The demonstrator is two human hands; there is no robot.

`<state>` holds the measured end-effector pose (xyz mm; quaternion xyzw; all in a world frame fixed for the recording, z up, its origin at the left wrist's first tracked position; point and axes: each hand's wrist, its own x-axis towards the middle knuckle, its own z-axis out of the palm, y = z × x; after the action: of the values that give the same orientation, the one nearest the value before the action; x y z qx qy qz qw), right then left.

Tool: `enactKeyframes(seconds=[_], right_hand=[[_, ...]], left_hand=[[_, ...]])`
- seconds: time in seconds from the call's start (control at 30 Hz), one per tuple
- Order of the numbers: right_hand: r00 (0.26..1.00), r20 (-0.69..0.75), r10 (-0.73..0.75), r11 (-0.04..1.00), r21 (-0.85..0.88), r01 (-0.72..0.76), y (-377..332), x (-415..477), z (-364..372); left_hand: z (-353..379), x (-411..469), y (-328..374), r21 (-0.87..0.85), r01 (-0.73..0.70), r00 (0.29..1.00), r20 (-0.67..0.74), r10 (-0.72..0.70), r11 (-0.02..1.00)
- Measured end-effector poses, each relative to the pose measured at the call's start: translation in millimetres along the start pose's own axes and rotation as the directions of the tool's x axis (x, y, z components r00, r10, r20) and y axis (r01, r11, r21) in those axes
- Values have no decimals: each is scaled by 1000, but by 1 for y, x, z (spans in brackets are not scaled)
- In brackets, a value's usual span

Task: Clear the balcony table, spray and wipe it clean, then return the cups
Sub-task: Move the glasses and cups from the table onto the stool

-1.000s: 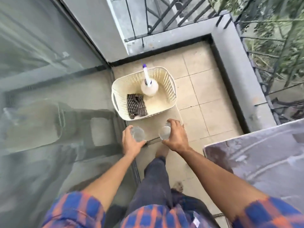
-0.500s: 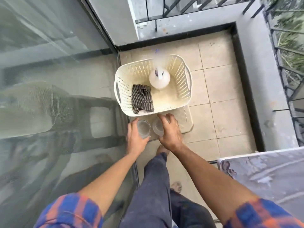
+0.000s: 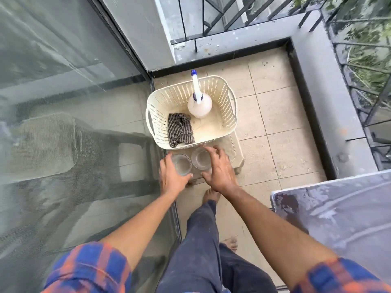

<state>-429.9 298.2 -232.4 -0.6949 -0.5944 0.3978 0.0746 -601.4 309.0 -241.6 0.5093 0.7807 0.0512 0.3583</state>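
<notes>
Arms stretched down and forward over a low stool point(image 3: 237, 157). Left hand point(image 3: 171, 178) wrapped round the left cup point(image 3: 181, 164), thumb and fingers pinching its sides. Right hand point(image 3: 220, 172) splayed, fingers spread loose beside the right cup point(image 3: 201, 158), not closed on it. Cups side by side, upright, just before the basket point(image 3: 228, 117) with cloth point(image 3: 179, 130) and sprayer point(image 3: 198, 102). Table point(image 3: 338, 212) off right, dusty.
</notes>
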Motion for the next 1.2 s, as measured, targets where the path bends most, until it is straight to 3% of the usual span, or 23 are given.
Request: enactKeyframes(seconds=[0.2, 0.37, 0.6, 0.77, 0.97, 1.1, 1.2], right_hand=[[994, -58, 91, 930, 361, -64, -14, -61, -55], [974, -191, 121, 902, 431, -28, -9, -150, -103], [865, -363, 346, 839, 533, -111, 74, -293, -124], [684, -461, 565, 763, 608, -220, 152, -384, -137], [456, -467, 757, 621, 730, -284, 230, -435, -169], [325, -467, 822, 558, 775, -297, 279, -436, -203], [258, -472, 843, 535, 786, -310, 315, -425, -235]], left_hand=[[-32, -55, 14, -72, -151, 983, -115, 142, 986], [-45, -118, 49, -114, -280, 956, -122, 266, 953], [4, -218, 125, -243, -455, 872, 72, 484, 857], [64, -275, 187, -258, -652, 675, 232, 701, 713], [131, -315, 274, -312, -820, 338, 412, 846, 479], [187, -316, 341, -272, -894, 198, 473, 859, 355], [228, -321, 392, -199, -935, 156, 510, 846, 292]])
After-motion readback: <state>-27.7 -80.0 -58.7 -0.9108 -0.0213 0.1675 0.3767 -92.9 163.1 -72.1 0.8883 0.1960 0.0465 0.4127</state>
